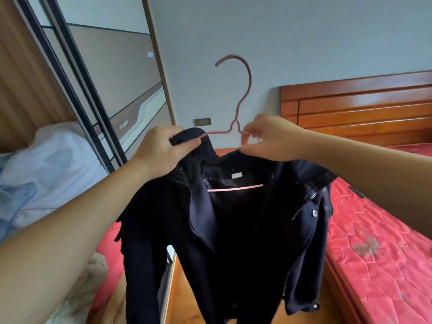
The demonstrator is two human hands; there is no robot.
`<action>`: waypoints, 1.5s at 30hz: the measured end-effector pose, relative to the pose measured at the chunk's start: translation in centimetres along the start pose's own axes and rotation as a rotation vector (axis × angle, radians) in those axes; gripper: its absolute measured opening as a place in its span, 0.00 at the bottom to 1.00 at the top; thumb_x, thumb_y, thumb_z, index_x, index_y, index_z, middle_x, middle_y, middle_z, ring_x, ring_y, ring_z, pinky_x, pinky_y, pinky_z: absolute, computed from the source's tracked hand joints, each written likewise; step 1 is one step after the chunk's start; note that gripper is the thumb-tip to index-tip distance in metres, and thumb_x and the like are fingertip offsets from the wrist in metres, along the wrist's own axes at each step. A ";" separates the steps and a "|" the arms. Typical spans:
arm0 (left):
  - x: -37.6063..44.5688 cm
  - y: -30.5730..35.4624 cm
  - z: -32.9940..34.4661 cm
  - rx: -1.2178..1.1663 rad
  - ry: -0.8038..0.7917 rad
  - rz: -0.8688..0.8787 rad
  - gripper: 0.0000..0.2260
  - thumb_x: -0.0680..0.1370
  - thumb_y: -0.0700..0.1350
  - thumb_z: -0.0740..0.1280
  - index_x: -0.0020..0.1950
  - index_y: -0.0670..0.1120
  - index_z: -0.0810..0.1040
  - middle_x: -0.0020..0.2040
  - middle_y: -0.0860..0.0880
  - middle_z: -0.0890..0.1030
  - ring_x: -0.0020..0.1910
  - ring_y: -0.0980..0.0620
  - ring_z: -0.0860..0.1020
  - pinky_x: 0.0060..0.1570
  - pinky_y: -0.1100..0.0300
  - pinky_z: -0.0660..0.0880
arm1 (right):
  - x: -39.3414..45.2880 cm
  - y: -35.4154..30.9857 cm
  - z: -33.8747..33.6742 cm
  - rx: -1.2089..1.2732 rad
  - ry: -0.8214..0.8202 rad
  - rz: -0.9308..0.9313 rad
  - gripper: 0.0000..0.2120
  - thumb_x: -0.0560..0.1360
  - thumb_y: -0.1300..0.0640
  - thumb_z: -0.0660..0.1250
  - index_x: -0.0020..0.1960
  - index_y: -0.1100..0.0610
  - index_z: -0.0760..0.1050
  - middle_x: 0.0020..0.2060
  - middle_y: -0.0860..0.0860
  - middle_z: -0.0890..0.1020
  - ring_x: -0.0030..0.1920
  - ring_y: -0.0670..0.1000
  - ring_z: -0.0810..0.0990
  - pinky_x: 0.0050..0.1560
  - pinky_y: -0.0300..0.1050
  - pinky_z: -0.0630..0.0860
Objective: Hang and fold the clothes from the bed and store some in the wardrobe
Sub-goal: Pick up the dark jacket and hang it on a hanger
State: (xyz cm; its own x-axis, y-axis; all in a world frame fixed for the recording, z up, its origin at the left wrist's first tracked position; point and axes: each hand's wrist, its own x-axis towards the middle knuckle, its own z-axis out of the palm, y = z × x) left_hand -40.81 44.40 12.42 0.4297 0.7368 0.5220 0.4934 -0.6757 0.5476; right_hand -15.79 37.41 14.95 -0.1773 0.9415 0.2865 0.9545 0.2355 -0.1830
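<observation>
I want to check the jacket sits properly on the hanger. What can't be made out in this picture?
Head view only:
- Pink hanger shoulders: hidden inside the dark jacket; only hook, neck and lower bar show.
- Left shoulder seating: covered by the left hand, which grips the collar.
- Right arm of the hanger: covered by the right hand.
- Jacket hem: cut off by the bottom edge.
- Neck label: too small to read.

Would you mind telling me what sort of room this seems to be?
Most likely a bedroom: a wooden headboard stands behind a red quilted mattress, a sliding wardrobe door is on the left, and a dark jacket is going onto a pink hanger.
</observation>
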 end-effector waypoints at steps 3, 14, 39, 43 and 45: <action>-0.3 -0.1 -0.6 -0.055 -0.106 -0.022 0.11 0.78 0.53 0.68 0.44 0.47 0.83 0.40 0.44 0.83 0.40 0.50 0.80 0.40 0.61 0.75 | 1.1 -2.6 -0.4 0.450 -0.087 0.091 0.18 0.73 0.39 0.67 0.35 0.54 0.76 0.27 0.46 0.74 0.28 0.46 0.71 0.31 0.37 0.69; -1.5 -3.9 -1.7 0.572 -0.134 -0.064 0.20 0.79 0.62 0.60 0.33 0.50 0.72 0.33 0.52 0.71 0.36 0.46 0.74 0.34 0.56 0.66 | -1.3 -3.0 3.5 0.357 -0.312 0.117 0.17 0.79 0.47 0.58 0.37 0.52 0.77 0.21 0.46 0.67 0.21 0.47 0.65 0.24 0.35 0.66; -0.4 -3.0 1.5 0.844 -0.298 0.013 0.14 0.82 0.55 0.57 0.49 0.47 0.77 0.45 0.50 0.76 0.51 0.44 0.76 0.46 0.53 0.70 | -2.9 -4.0 1.1 0.971 -0.398 0.468 0.14 0.83 0.59 0.53 0.41 0.59 0.72 0.20 0.48 0.65 0.17 0.44 0.59 0.17 0.34 0.54; 0.0 -0.1 2.7 0.608 -0.376 0.211 0.20 0.78 0.52 0.63 0.70 0.54 0.70 0.68 0.52 0.73 0.67 0.50 0.69 0.64 0.52 0.69 | -3.0 -4.6 1.0 0.900 -0.471 0.400 0.11 0.82 0.61 0.55 0.44 0.59 0.73 0.22 0.47 0.66 0.21 0.45 0.59 0.21 0.37 0.54; 0.2 2.5 3.6 0.351 -0.385 0.352 0.10 0.80 0.53 0.62 0.59 0.55 0.75 0.52 0.59 0.78 0.54 0.54 0.76 0.51 0.62 0.72 | -2.8 -4.7 0.8 0.941 -0.348 0.438 0.08 0.81 0.58 0.59 0.46 0.60 0.74 0.22 0.47 0.68 0.20 0.45 0.60 0.19 0.36 0.57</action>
State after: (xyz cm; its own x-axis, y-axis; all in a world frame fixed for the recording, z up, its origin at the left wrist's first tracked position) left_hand -36.77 42.92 11.48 0.8212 0.4703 0.3230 0.4630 -0.8802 0.1045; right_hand -19.95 33.83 14.20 -0.0667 0.9703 -0.2325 0.4125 -0.1854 -0.8919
